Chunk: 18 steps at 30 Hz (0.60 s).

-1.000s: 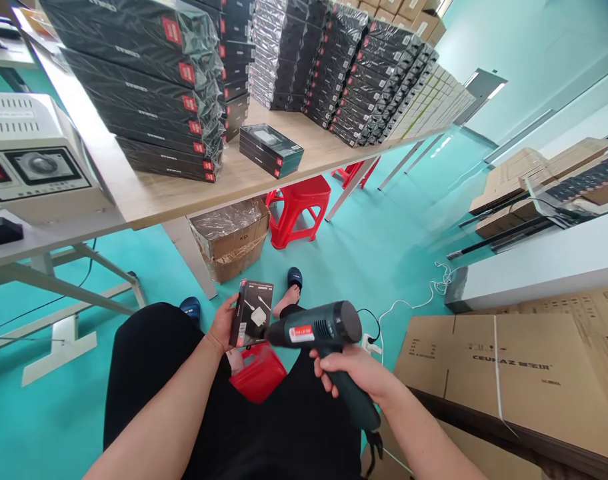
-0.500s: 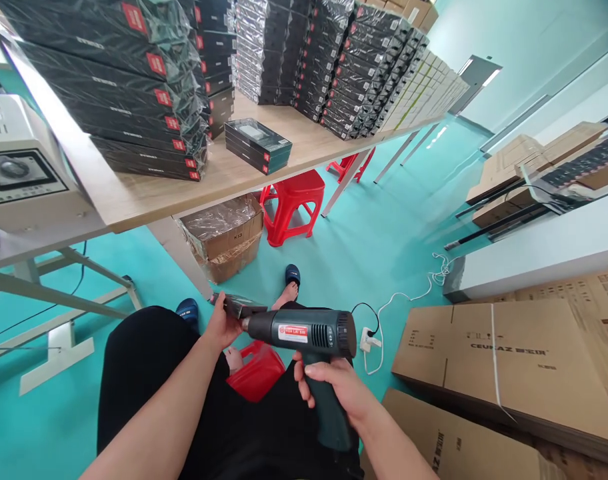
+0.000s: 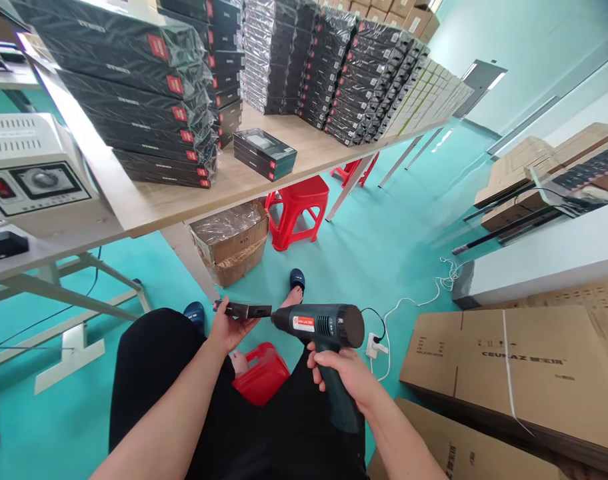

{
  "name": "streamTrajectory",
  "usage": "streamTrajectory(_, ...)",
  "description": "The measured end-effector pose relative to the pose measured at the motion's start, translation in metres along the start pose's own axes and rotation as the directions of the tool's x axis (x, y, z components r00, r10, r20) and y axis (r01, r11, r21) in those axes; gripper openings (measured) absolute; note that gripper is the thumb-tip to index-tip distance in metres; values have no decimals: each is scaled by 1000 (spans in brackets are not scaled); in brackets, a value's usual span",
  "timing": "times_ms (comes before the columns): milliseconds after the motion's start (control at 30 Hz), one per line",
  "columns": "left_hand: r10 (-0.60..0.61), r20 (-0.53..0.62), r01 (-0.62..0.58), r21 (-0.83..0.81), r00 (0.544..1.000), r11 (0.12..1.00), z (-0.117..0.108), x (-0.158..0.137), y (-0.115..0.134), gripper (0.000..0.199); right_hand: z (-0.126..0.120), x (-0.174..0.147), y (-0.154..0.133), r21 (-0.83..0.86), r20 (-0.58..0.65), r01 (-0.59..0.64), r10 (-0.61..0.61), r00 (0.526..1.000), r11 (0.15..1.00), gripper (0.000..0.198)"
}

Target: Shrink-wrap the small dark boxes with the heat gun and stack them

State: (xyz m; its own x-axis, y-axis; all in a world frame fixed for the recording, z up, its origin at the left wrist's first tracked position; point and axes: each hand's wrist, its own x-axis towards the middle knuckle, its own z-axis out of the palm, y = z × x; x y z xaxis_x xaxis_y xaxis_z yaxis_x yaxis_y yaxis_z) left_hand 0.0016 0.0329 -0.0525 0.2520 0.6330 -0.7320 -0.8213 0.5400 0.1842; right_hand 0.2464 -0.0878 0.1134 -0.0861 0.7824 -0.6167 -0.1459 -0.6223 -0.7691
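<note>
In my right hand (image 3: 341,373) is a dark green heat gun (image 3: 321,323), gripped by its handle with the nozzle pointing left. My left hand (image 3: 229,330) is closed round a thin black box (image 3: 249,310), held roughly level over my lap. The nozzle tip lies close to the box's right end; whether they touch I cannot tell. Black boxes in clear film (image 3: 149,100) are stacked on the wooden table (image 3: 159,207) ahead, and a short pair of black boxes (image 3: 265,153) sits near its front edge.
A machine with a dial (image 3: 39,180) stands at the left. Under the table are an open carton (image 3: 234,250) of clear film and a red stool (image 3: 299,207). Large cartons (image 3: 484,367) fill the right side, beside a white power strip (image 3: 377,347) with its cord on the floor.
The heat gun's nozzle has moved from beside my left fingers to the box's right end. The box has turned to show its edge. My view has shifted slightly left.
</note>
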Motion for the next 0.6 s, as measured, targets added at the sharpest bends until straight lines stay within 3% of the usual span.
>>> streamTrajectory(133,34,14,-34,8,999,999,1,1,-1,25,8,-2,-1,3,136,13,-14,991,1000,30)
streamTrajectory(233,28,7,-28,40,1000,999,0,2,-2,26,14,-1,-5,56,106,78,-83,991,995,33)
streamTrajectory(367,24,11,-24,31,1000,999,-2,0,-1,25,15,1,-12,-50,149,30,-22,989,998,23)
streamTrajectory(467,39,3,-39,12,999,999,-2,0,-1,24,14,1,-14,-36,163,66,-59,985,997,23)
streamTrajectory(600,-41,-9,41,25,999,999,-2,2,-2,29,16,-1,-17,-38,126,70,-64,990,997,26)
